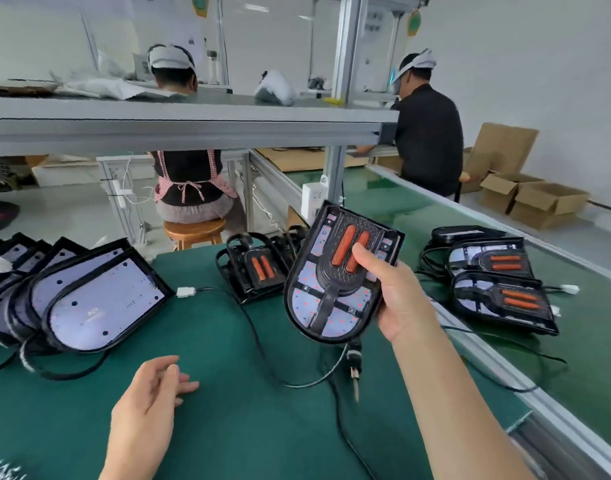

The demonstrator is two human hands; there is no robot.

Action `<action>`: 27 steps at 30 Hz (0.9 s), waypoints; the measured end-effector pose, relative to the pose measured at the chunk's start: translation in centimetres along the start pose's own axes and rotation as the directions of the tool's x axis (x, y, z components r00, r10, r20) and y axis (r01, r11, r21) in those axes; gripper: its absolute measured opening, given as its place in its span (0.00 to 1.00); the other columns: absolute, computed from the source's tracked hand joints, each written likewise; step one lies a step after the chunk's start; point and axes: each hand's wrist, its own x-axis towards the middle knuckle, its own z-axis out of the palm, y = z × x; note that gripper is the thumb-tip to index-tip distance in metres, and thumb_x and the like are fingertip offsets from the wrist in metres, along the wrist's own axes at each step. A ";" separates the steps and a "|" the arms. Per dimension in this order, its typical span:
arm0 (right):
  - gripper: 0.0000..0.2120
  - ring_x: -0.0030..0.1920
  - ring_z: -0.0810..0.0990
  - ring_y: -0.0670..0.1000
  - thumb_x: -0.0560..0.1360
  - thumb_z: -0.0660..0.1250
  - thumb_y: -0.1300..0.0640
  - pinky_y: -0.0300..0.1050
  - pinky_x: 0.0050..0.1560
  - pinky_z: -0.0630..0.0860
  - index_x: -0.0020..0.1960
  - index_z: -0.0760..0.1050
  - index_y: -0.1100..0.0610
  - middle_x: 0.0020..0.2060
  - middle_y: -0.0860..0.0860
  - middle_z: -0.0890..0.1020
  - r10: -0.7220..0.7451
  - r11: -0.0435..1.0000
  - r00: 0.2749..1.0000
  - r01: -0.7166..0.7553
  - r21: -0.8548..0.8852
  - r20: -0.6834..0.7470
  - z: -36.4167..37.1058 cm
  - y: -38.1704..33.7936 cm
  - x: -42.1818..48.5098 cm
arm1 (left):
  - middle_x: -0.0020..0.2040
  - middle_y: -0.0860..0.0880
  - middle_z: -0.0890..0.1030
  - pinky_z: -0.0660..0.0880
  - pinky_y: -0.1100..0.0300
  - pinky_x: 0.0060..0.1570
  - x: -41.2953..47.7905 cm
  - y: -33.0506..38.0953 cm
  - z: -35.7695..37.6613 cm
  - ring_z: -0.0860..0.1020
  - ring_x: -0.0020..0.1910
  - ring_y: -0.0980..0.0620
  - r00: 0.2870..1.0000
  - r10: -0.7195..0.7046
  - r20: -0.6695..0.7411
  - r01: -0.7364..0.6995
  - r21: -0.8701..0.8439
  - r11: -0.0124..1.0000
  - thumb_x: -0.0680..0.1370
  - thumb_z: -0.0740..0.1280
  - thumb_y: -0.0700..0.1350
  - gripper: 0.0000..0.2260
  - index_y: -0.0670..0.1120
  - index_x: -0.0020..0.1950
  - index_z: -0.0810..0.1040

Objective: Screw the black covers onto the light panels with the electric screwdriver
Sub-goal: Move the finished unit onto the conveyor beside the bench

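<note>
My right hand (pixel 397 299) holds a light panel (pixel 306 306) up off the green bench (pixel 228 427). It is tilted, its rounded end toward me, and a black cover (pixel 335 275) is seated across its face. My thumb presses on one of the cover's two orange ribs, while my fingers wrap behind the panel's right edge, out of sight. My left hand (pixel 151 396) hovers low over the bench near my body, palm turned inward, fingers loose and relaxed, holding nothing.

The electric screwdriver (pixel 355 374) lies on the bench just below the raised panel. Its bit points toward me and its upper body is hidden behind the panel's lower edge. A black cable (pixel 262 348) snakes across the mat beside it.

A row of bare light panels (pixel 99 299) leans overlapping at the left, with a white connector (pixel 186 292) lying just past the nearest one. Loose black covers (pixel 255 268) are piled at the back of the bench, behind the raised panel. Two covered panels (pixel 498 296) rest one against the other at the right, near the bench's metal edge.

Beyond the bench, a person sits on a wooden stool (pixel 193 232) with their back to me. Another person works at a bench farther right, close to some open cardboard boxes (pixel 536 199) on the floor.
</note>
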 end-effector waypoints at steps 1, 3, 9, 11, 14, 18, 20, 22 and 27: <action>0.12 0.51 0.86 0.57 0.72 0.75 0.57 0.54 0.57 0.82 0.53 0.82 0.61 0.53 0.60 0.86 -0.024 1.000 0.999 0.025 0.010 -0.037 -0.6 -1.1 0.4 | 0.42 0.49 0.85 0.75 0.74 0.36 0.1 -0.1 0.1 0.83 0.39 0.61 1.000 0.009 -0.002 -0.009 0.005 1.000 0.83 0.61 0.40 0.08 0.50 0.52 0.79; 0.09 0.51 0.85 0.55 0.75 0.74 0.57 0.52 0.57 0.82 0.54 0.83 0.59 0.52 0.58 0.86 -0.070 0.996 0.991 0.075 0.040 -0.117 -1.8 -3.4 1.4 | 0.43 0.46 0.85 0.76 0.73 0.35 0.2 -0.1 0.3 0.84 0.38 0.60 1.000 0.015 -0.005 -0.014 0.011 1.000 0.82 0.62 0.39 0.08 0.49 0.52 0.79; 0.10 0.52 0.87 0.54 0.78 0.71 0.52 0.49 0.48 0.84 0.46 0.89 0.55 0.52 0.55 0.87 -0.052 0.986 0.994 0.066 0.153 -0.096 -4.6 -7.2 2.2 | 0.44 0.44 0.86 0.78 0.70 0.38 0.1 1.0 1.5 0.85 0.41 0.58 0.996 -0.030 0.085 0.032 -0.032 0.999 0.81 0.64 0.36 0.09 0.48 0.49 0.82; 0.09 0.54 0.87 0.55 0.77 0.71 0.51 0.51 0.54 0.82 0.47 0.89 0.55 0.54 0.56 0.87 -0.018 0.987 0.998 0.027 0.156 -0.060 -4.4 -6.5 1.9 | 0.47 0.39 0.85 0.82 0.61 0.40 -0.1 2.3 3.2 0.86 0.43 0.49 0.963 -0.166 0.213 0.206 -0.182 0.961 0.82 0.62 0.37 0.07 0.43 0.54 0.80; 0.10 0.55 0.86 0.56 0.75 0.71 0.51 0.54 0.59 0.80 0.49 0.89 0.55 0.55 0.57 0.86 0.026 0.986 1.000 -0.025 0.163 -0.007 -3.5 -4.9 1.4 | 0.51 0.33 0.83 0.81 0.51 0.45 -0.5 4.7 6.9 0.85 0.47 0.40 0.782 -0.402 0.476 0.585 -0.341 0.736 0.82 0.64 0.48 0.12 0.41 0.58 0.74; 0.13 0.56 0.86 0.59 0.71 0.73 0.51 0.55 0.59 0.82 0.51 0.88 0.56 0.56 0.59 0.86 0.099 0.982 0.992 -0.111 0.151 0.085 -1.9 -3.1 0.8 | 0.49 0.32 0.83 0.81 0.59 0.31 0.8 8.2 10.1 0.85 0.37 0.46 0.707 -0.451 0.544 0.702 -0.468 0.536 0.81 0.67 0.45 0.14 0.34 0.54 0.72; 0.16 0.55 0.86 0.59 0.69 0.75 0.51 0.55 0.57 0.82 0.54 0.87 0.58 0.56 0.60 0.86 0.148 0.977 0.983 -0.163 0.137 0.112 -1.5 -2.2 0.9 | 0.45 0.39 0.82 0.76 0.65 0.26 1.5 9.5 10.6 0.81 0.30 0.53 0.815 -0.410 0.409 0.573 -0.471 0.670 0.81 0.64 0.36 0.04 0.39 0.56 0.75; 0.21 0.55 0.86 0.59 0.68 0.76 0.53 0.55 0.57 0.82 0.59 0.85 0.60 0.56 0.60 0.85 0.210 0.965 0.972 -0.224 0.135 0.109 -1.2 -1.1 1.1 | 0.37 0.47 0.81 0.70 0.66 0.25 1.5 9.8 10.6 0.76 0.28 0.56 0.918 -0.280 0.282 0.375 -0.384 0.844 0.82 0.62 0.36 0.10 0.48 0.60 0.76; 0.14 0.48 0.87 0.57 0.68 0.77 0.55 0.53 0.49 0.84 0.52 0.87 0.60 0.52 0.61 0.86 0.349 0.913 0.918 -0.378 0.154 0.190 -0.8 1.4 1.1 | 0.35 0.55 0.82 0.70 0.69 0.29 -0.9 11.0 10.7 0.72 0.28 0.59 0.893 0.106 0.437 -0.031 -0.175 0.984 0.77 0.58 0.28 0.26 0.59 0.53 0.83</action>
